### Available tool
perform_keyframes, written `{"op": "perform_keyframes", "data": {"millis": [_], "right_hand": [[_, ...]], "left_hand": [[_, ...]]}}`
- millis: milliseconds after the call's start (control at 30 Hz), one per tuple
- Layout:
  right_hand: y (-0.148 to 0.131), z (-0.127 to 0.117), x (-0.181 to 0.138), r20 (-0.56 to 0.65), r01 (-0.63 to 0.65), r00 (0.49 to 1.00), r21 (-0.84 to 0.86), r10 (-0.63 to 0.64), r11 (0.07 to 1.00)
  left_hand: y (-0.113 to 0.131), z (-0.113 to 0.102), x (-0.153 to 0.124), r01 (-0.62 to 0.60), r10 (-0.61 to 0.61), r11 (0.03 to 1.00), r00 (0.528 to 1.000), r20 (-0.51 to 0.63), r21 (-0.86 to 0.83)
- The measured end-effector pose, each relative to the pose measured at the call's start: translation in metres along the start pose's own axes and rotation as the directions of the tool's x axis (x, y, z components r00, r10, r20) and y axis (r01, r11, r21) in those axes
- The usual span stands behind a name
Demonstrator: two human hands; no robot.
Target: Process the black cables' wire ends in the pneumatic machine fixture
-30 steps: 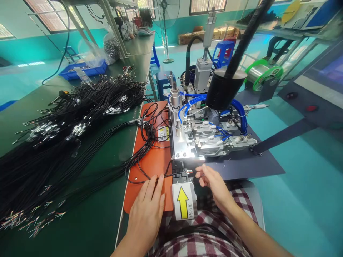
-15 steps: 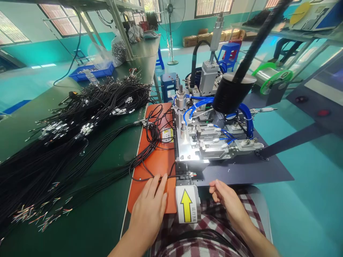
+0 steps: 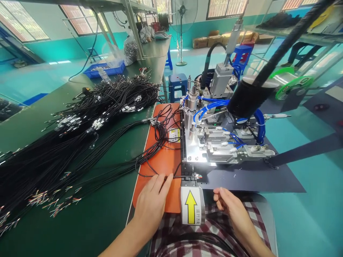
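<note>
My left hand (image 3: 152, 195) lies over the orange board (image 3: 173, 201), its fingertips closed around a black cable (image 3: 178, 177). From those fingers the cable runs right into a small black holder (image 3: 189, 178) at the front of the machine (image 3: 195, 142). Its stripped end, with coloured wires (image 3: 198, 176), pokes out past the holder. In front of my body, right of the white label with a yellow arrow (image 3: 190, 207), is my right hand (image 3: 230, 205). Its fingers are curled, the thumb is near the index finger, and nothing shows between them.
Loops of black cable (image 3: 160, 134) lie on the orange board. Large cable bundles (image 3: 118, 98) with bared ends spread over the green table (image 3: 107, 228). A blue tray (image 3: 92, 73) stands farther back. A thick black hose (image 3: 289, 41) slants above the machine, and a green-rimmed wire spool (image 3: 297, 85) sits behind.
The view has turned a little left, so everything appears shifted right. Both hands keep nearly the same places; the cable still lies in the holder.
</note>
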State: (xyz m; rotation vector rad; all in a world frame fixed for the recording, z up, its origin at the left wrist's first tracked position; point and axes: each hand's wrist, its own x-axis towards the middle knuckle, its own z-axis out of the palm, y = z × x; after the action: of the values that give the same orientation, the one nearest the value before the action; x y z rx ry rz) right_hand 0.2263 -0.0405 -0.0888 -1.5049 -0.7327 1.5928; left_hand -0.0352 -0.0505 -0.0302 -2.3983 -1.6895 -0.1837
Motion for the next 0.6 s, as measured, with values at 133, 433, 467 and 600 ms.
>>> {"op": "perform_keyframes", "data": {"millis": [133, 433, 467, 600], "right_hand": [[0.011, -0.012, 0.002, 0.000, -0.029, 1.000, -0.027, 0.029, 0.999], [0.007, -0.032, 0.006, -0.061, -0.132, 0.990, -0.052, 0.129, 0.990], [0.007, -0.035, 0.006, -0.060, -0.143, 0.988, -0.057, 0.140, 0.988], [0.006, -0.047, 0.009, -0.074, -0.191, 0.980, -0.066, 0.186, 0.979]], "left_hand": [[0.005, 0.005, -0.006, -0.044, 0.044, 0.997, 0.999, -0.004, -0.060], [0.023, -0.007, -0.001, -0.044, 0.049, 0.995, 0.997, 0.058, -0.091], [0.025, -0.008, 0.000, -0.031, 0.036, 0.997, 0.998, 0.059, -0.074], [0.030, -0.011, 0.004, 0.047, -0.045, 0.998, 0.997, 0.064, -0.034]]}}
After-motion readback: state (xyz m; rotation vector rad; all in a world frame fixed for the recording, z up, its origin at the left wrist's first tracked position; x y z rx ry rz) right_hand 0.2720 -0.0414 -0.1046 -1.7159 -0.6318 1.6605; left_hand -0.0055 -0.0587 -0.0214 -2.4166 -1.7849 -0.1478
